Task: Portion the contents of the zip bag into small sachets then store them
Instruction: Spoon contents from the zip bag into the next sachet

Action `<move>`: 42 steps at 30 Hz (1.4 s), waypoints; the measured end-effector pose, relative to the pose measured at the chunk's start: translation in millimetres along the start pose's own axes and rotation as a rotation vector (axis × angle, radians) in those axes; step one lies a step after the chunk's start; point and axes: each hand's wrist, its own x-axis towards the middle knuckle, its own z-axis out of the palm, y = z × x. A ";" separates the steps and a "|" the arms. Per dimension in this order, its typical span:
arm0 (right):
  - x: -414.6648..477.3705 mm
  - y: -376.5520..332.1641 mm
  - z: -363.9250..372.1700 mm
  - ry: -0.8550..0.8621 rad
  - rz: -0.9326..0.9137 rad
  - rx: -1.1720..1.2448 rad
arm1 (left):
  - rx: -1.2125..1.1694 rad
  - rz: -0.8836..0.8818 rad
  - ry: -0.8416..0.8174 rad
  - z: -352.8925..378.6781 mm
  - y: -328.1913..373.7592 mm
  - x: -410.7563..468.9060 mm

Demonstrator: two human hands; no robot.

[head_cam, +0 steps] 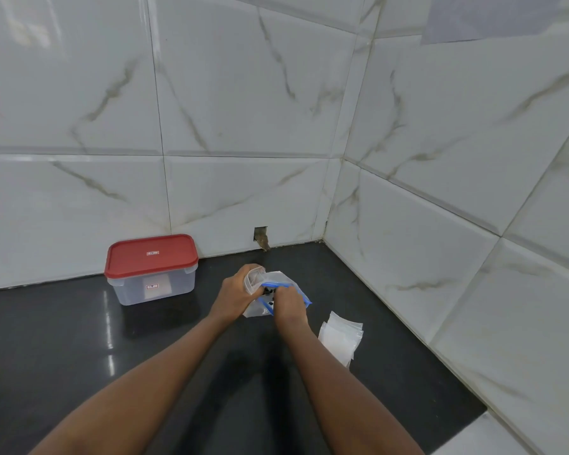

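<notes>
Stack: spare sachets (340,336) lie fanned on the dark counter (79,339) just right of your right forearm. They are thin, light film that clings together, so peel one off by a corner.
Right hand: your right hand (288,303) is dipped into the bag's mouth with the fingers curled. The tips are hidden, so I cannot tell whether they pinch anything.
Left hand: your left hand (237,290) grips one small clear sachet (252,279), fingers curled round it and its mouth turned toward the bag.
Zip bag: the zip bag (281,278) sits on the counter between your hands, its blue zip parted. It is soft, slack and slippery; expect it to slump if let go. Take it by the stiffer zip strip, not the film.
Contents: small dark bits (269,292) show at the mouth. They look loose and light, and likely to scatter and vanish against the black counter.
Container: a clear tub (151,284) with a red lid (151,254) stands well to the left against the wall, lid on. You must open it before storing.
Obstacles: nothing stands between the bag and the tub; your right forearm could brush the stack.
Wall: a small hole (261,237) in the tile lies behind the bag.
</notes>
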 end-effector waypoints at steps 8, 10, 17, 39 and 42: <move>10.4 -8.7 7.9 0.070 0.093 0.152 | -0.017 -0.033 0.112 -0.9 -0.3 5.2; 11.5 -12.6 8.2 0.075 0.111 0.186 | -0.024 -0.045 0.108 -1.4 -0.9 9.2; 14.7 -19.6 21.6 0.137 0.193 0.335 | 0.015 -0.045 0.074 -9.2 -11.3 13.1; 15.3 -31.9 22.6 0.082 0.393 0.650 | 0.070 -0.110 0.046 -5.6 -12.2 16.1; 10.4 -35.9 23.6 0.049 0.413 0.720 | 0.085 -0.109 0.037 -5.3 -7.6 12.3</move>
